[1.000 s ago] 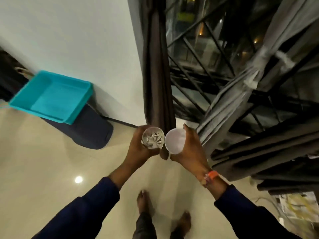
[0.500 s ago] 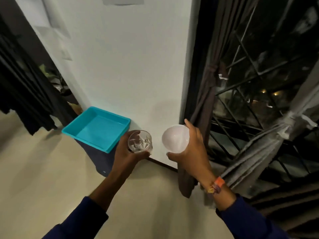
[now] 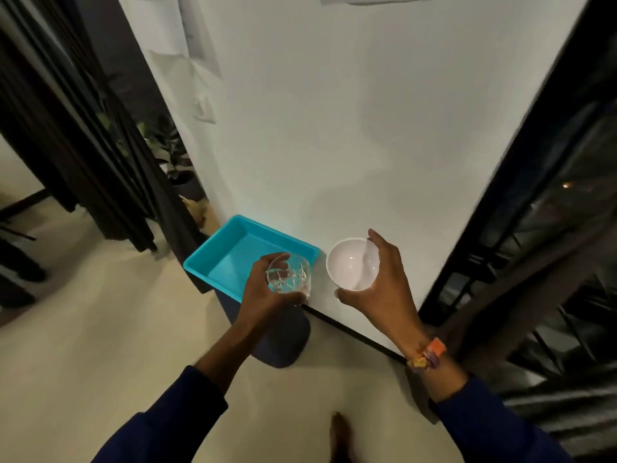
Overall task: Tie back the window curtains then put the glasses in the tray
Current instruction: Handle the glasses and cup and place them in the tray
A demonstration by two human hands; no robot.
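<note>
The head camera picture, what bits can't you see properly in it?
1. Stool under the tray: mostly hidden by the tray and the left hand.
2. Clear glass: its base sits behind the left hand's fingers.
3. White cup: its outside is hidden by the right hand.
4. Curtains and window: blurred, cut off by the right edge, so any tie-back cannot be seen.
5. Plant: dark, partly behind the wall corner.

white wall [image 3: 334, 128], beige floor [image 3: 83, 362], dark barred window [image 3: 551, 262]
</note>
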